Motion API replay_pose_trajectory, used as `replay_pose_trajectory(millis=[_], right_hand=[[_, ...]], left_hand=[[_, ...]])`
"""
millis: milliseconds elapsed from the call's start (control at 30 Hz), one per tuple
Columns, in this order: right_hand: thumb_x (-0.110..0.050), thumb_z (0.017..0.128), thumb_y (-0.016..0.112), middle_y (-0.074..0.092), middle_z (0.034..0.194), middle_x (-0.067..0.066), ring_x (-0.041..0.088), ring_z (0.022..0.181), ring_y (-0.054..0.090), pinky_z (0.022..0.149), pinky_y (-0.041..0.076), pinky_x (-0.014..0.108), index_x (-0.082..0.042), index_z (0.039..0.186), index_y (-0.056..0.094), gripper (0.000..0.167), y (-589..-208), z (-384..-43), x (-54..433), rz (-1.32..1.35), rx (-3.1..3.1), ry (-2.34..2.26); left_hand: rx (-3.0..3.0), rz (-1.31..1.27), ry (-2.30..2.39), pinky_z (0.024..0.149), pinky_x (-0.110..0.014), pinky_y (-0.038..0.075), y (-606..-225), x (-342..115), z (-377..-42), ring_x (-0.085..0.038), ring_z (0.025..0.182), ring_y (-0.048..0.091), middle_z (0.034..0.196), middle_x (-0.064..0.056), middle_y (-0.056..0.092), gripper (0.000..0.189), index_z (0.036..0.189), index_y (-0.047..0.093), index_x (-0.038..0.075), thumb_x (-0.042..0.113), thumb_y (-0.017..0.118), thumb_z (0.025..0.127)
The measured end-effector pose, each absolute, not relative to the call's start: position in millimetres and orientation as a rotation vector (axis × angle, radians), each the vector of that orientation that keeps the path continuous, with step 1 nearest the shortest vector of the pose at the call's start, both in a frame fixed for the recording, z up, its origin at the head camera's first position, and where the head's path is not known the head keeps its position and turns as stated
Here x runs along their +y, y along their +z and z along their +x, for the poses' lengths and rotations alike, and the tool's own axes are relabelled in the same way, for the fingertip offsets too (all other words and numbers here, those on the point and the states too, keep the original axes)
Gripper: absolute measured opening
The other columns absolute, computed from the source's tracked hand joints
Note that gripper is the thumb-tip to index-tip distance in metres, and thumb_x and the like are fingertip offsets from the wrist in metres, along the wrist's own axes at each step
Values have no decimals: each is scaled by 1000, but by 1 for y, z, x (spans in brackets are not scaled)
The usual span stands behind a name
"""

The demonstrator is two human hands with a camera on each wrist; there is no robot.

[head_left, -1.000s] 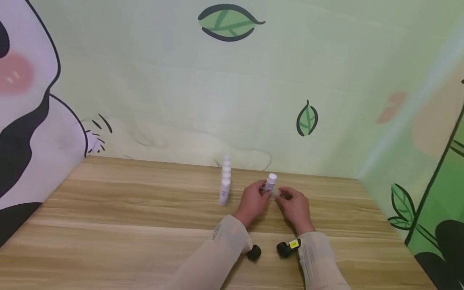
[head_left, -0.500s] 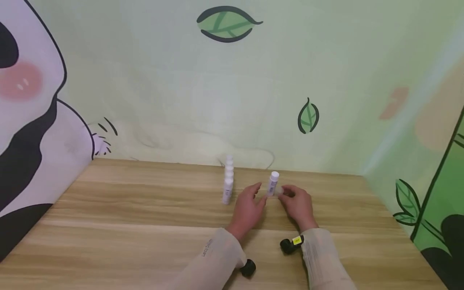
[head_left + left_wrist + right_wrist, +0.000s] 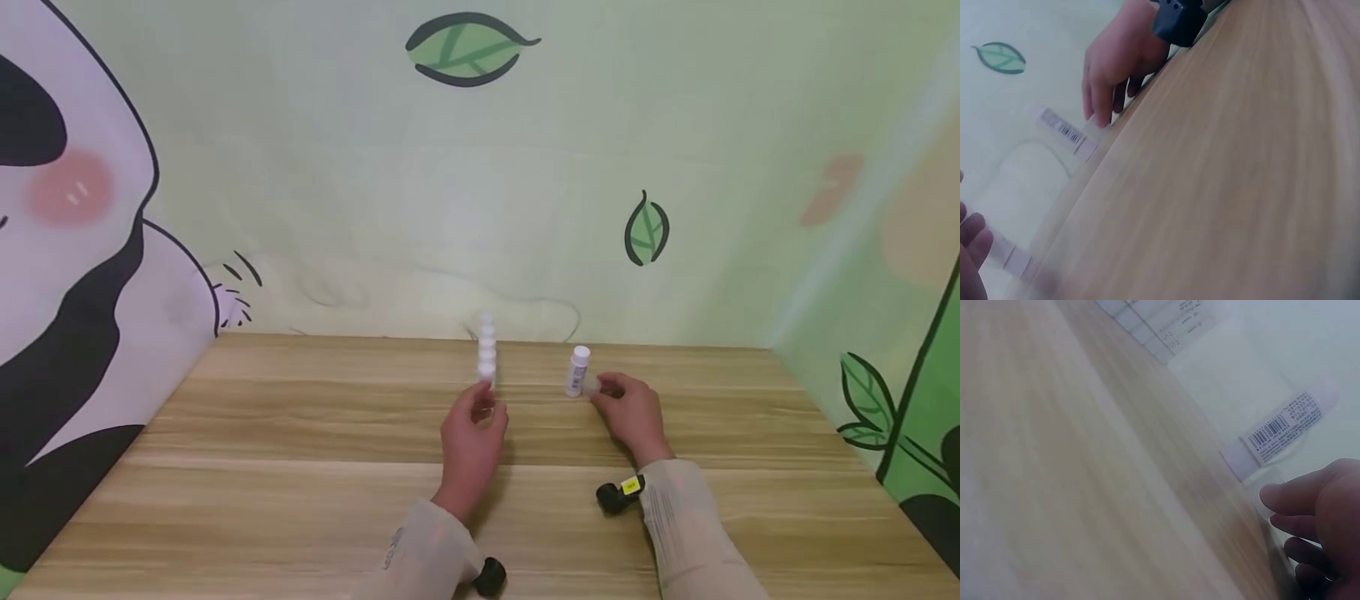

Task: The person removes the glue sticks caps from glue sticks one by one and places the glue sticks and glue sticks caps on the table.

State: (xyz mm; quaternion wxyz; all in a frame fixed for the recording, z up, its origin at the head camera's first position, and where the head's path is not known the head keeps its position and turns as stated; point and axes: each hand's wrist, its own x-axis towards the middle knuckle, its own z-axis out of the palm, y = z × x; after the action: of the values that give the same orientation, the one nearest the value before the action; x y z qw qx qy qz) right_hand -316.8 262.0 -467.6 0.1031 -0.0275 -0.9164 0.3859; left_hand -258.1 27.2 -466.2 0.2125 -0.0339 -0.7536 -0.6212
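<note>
A white labelled tube (image 3: pixel 577 372), shaped like a glue stick, stands upright on the wooden table; its barcode shows in the right wrist view. Beside its base, my right hand (image 3: pixel 630 414) pinches a small clear cap (image 3: pixel 1264 483) between thumb and fingertips. My left hand (image 3: pixel 474 437) is at the near end of a row of similar white tubes (image 3: pixel 487 348), thumb and fingers parted around the front one. That hand hides the lower part of the front tube in the head view. In the left wrist view, fingertips (image 3: pixel 975 234) are close to a tube (image 3: pixel 1011 253); contact cannot be made out.
The wood-grain table (image 3: pixel 300 500) runs back to a pale green wall cloth (image 3: pixel 337 167) printed with leaves and a panda. A black wrist camera (image 3: pixel 619 495) sits by the right cuff, another (image 3: pixel 491 577) by the left.
My left hand has let go of the single tube, which now stands on the table, and has moved left to the row. My right hand still holds the clear cap beside the tube.
</note>
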Motion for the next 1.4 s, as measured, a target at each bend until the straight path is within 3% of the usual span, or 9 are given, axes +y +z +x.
replay_pose_trajectory(millis=[167, 400, 800, 1400], right_hand=[[-19, 90, 66, 69, 115, 16, 32, 109, 63, 96, 48, 48, -5, 124, 62, 37, -468, -316, 263, -85, -2703, 1130], [-19, 91, 66, 68, 117, 16, 32, 110, 62, 96, 47, 48, -5, 124, 62, 37, -467, -317, 261, -99, -2709, 1133], [-18, 90, 66, 68, 116, 17, 32, 109, 62, 96, 47, 48, -4, 124, 61, 37, -467, -317, 263, -104, -2696, 1168], [-18, 90, 67, 68, 116, 15, 31, 109, 62, 96, 47, 47, -6, 124, 62, 37, -472, -318, 263, -108, -2690, 1169]], left_hand=[[-2101, 28, -1701, 89, -37, 54, -466, 19, -261, -24, 97, 63, 105, -8, 66, 34, 121, 61, 9, 13, 67, 88], [-2113, 119, -1724, 90, -39, 52, -469, 14, -270, -28, 98, 60, 105, -11, 63, 39, 122, 60, 8, 12, 70, 84], [-2096, 122, -1724, 90, -41, 53, -472, 16, -279, -28, 98, 60, 104, -12, 62, 41, 121, 60, 5, 10, 73, 82], [-2139, 118, -1790, 82, -35, 56, -473, 17, -295, -22, 92, 61, 99, -9, 63, 29, 106, 59, 7, 7, 74, 81]])
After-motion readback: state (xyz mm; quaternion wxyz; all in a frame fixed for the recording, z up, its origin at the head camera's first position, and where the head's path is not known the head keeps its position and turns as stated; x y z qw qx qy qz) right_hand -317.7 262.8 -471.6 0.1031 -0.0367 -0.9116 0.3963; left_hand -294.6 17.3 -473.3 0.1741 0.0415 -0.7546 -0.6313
